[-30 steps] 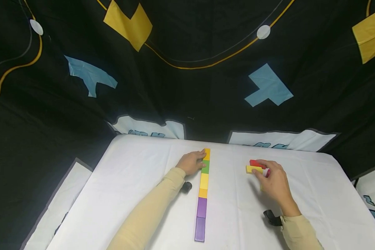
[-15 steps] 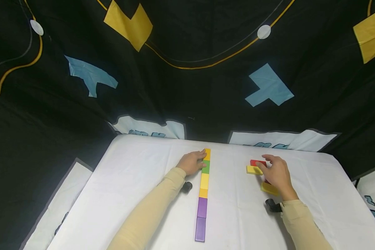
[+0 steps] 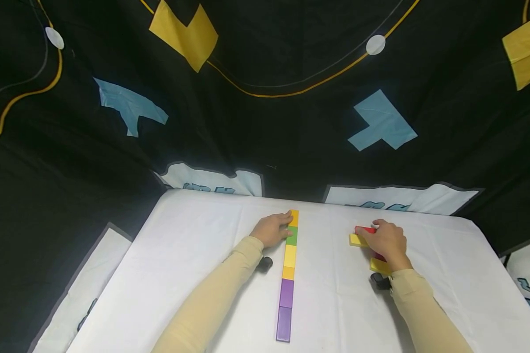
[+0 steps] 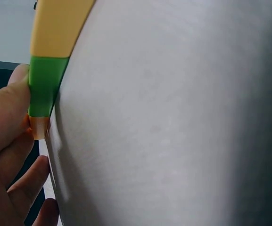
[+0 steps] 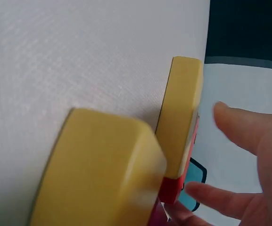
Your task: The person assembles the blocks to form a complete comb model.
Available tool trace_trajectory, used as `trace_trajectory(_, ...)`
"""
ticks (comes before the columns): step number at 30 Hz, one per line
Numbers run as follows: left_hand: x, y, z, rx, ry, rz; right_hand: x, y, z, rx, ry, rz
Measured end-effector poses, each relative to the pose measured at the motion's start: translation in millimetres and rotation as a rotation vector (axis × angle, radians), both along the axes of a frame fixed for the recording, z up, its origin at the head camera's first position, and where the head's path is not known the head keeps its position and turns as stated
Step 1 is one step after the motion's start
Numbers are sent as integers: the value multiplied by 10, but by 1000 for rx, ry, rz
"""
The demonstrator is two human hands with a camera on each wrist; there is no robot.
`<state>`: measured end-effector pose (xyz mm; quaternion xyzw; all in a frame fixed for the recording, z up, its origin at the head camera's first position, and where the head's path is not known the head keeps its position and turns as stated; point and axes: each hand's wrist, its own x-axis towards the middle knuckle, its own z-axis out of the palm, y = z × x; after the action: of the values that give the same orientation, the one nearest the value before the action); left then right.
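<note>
A straight row of blocks runs toward me on the white table. At its far end my left hand [image 3: 270, 230] rests against the side, with a finger on the orange block [image 3: 294, 217] and the thumb on the green block [image 4: 46, 87]. My right hand [image 3: 386, 242] is over a small group of blocks, thumb and fingers spread apart. Below it lie a red block [image 3: 368, 229], a yellow block [image 5: 179, 103] beside the red one, and a nearer yellow block [image 5: 93, 169]. A dark pink block [image 3: 380, 257] is mostly hidden by the right hand.
Nearer me the row continues with a yellow block [image 3: 290, 255], a small orange block [image 3: 288, 273] and two purple blocks [image 3: 284, 323]. White cloth covers the table [image 3: 327, 314]. A black curtain [image 3: 265, 137] with yellow and blue patches hangs behind its far edge.
The right hand let go of a small white-and-pink piece, lifted and spread its fingers, then shifted slightly left over the red block. The nearer yellow block came into view. The left hand stayed put.
</note>
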<state>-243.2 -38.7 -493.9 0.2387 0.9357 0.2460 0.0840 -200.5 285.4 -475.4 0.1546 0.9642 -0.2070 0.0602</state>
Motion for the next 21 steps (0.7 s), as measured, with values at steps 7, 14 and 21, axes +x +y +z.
trace_trajectory(7, -6, 3, -13, 19, 0, -1, -46, -15, -41, 34, -25, -3)
trace_trajectory(14, -5, 0, -13, 15, -10, 4, -102, -65, -32, 50, -17, -30)
trace_trajectory(21, -6, -2, -18, 15, -10, 9, -108, -59, -44, 28, -47, -41)
